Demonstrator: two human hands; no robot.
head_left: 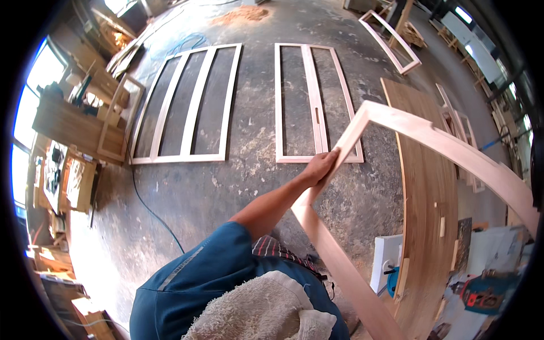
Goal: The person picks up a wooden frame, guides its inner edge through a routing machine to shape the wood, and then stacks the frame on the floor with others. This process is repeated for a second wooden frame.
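Observation:
My left hand (322, 168) is closed around the short end rail of a pale wooden frame (391, 116). The frame is held up and tilted, one long side running off to the right and the other down toward the lower edge. Its far end lies outside the picture. Beyond my left hand, a wooden frame with a slotted middle bar (318, 122) lies flat on the floor. Left of that rests a wider frame with two inner bars (192, 102). My right hand does not show.
A long wooden board (422, 187) stretches along the right, with a teal and red power tool (484, 293) beside it. A dark cable (150, 211) crosses the concrete floor (187, 192) at left. Farther back are a narrow frame (391, 42) and a sawdust pile (241, 14).

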